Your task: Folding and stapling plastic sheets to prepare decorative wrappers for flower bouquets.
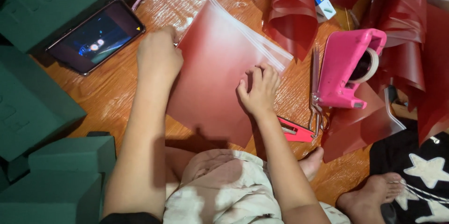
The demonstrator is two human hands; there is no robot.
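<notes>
A square red translucent sheet [213, 72] with a clear striped edge lies flat on the wooden floor [112, 93]. My left hand [159, 58] presses on its left corner, fingers curled. My right hand [259, 88] rests fingertips down on the sheet near its right edge. Neither hand holds anything.
A phone with a lit screen [96, 36] lies left of the sheet. Dark green foam blocks [32, 107] fill the left side. A pink tape dispenser [348, 67], metal tongs [317, 97], a red cutter [295, 131] and more red sheets [292, 11] lie right. Another person's foot [369, 196] is at lower right.
</notes>
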